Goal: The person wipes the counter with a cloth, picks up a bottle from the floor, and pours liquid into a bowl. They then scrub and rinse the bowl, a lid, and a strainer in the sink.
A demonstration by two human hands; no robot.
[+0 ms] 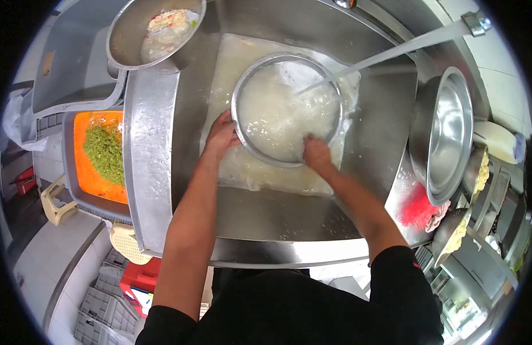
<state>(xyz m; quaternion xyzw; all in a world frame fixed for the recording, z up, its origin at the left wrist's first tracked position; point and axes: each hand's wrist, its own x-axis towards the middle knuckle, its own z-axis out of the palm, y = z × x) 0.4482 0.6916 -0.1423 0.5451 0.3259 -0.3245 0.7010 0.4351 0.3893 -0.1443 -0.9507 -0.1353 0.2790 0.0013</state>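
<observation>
A round metal bowl (240, 133) full of cloudy water stands in the steel sink (266, 215), on a pale cloth-like sheet (257, 178). A stream of water from the tap (476, 24) falls into it. Against the bowl's left rim rests my left hand (222, 135), fingers apart at the outside of the wall. My right hand (316, 152) is at the lower right inside the bowl, its fingers curled and partly in the water; what they hold, if anything, is hidden.
Upper left, a metal bowl (121, 43) holds food scraps. A grey tub (70, 167) with orange liquid and chopped greens stands left of the sink. On the right are a large steel basin (450, 138) and a red brush (416, 208).
</observation>
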